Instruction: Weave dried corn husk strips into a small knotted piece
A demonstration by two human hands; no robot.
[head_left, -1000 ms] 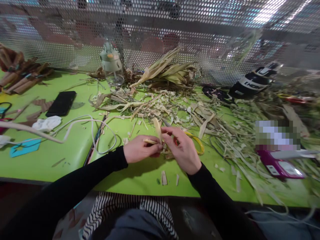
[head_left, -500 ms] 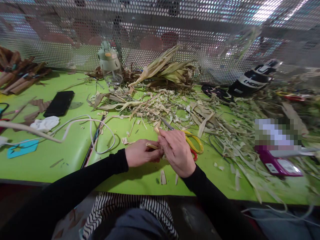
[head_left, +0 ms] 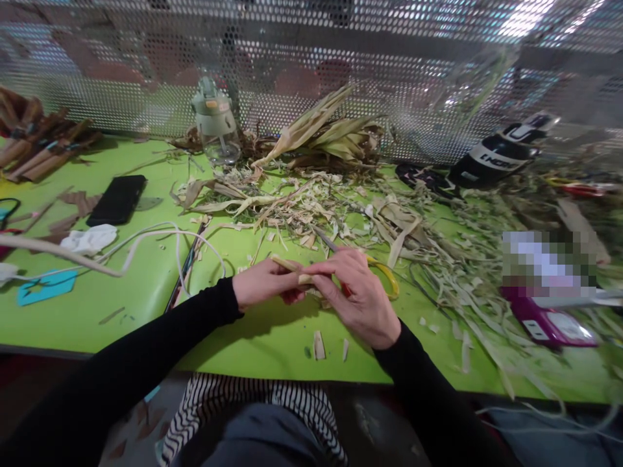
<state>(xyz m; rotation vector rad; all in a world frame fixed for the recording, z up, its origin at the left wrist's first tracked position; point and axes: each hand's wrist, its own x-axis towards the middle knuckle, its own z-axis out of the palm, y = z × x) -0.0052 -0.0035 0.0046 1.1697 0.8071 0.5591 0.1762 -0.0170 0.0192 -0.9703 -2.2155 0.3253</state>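
Note:
My left hand (head_left: pixel 267 284) is closed on a pale, narrow strip of dried husk (head_left: pixel 285 263), whose end sticks up past the fingers. Facing it, my right hand (head_left: pixel 363 295) pinches with thumb and forefinger at a pale folded end (head_left: pixel 305 279) of husk between the hands. Whether both ends belong to one strip I cannot tell. Partly hidden behind my right hand lie scissors with yellow handles (head_left: pixel 389 279), their blade pointing away. Two small husk scraps, one of them a pale piece (head_left: pixel 318 346), lie on the green tabletop (head_left: pixel 272 353) below the hands.
Husk shreds (head_left: pixel 302 207) spread across the middle, with a husk bundle (head_left: pixel 335 136) behind. A clear bottle (head_left: pixel 219 133), a black bottle (head_left: pixel 491 159) and a perforated metal screen (head_left: pixel 292 45) stand at the back. Leftward are a phone (head_left: pixel 117 200) and a white cable (head_left: pixel 121 263); rightward, a purple object (head_left: pixel 540 321).
My right hand has turned and shifted slightly right and down, its fingers now stretched toward the left hand. My left hand has moved a little left and up, showing more of the strip.

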